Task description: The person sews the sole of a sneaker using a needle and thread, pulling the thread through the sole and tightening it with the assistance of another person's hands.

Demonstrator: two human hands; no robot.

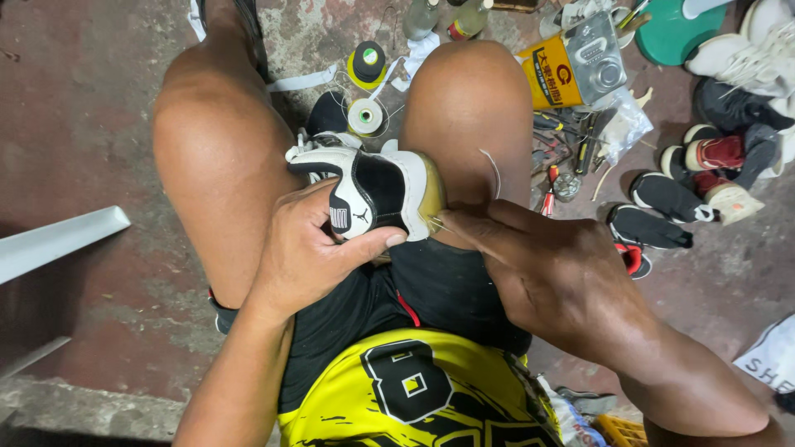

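A small black-and-white sneaker [373,186] with a yellowish sole lies on its side between my knees. My left hand [310,248] grips it at the heel, thumb pressed on the black upper. My right hand [546,273] has its fingertips pinched at the sole's edge, where a thin thread [494,170] loops up over my right knee. Whether a needle is between those fingers is hidden. Two spools of thread stand on the floor past the shoe, a white one [365,116] and a black-and-yellow one [368,62].
A yellow glue can [551,74] stands right of my knee. Below it lie hand tools [559,153] and a clear plastic bag [625,124]. Several shoes [712,165] are piled at right by a green lid [671,33]; bottles [447,16] stand at top. A white plank [58,240] juts in at left.
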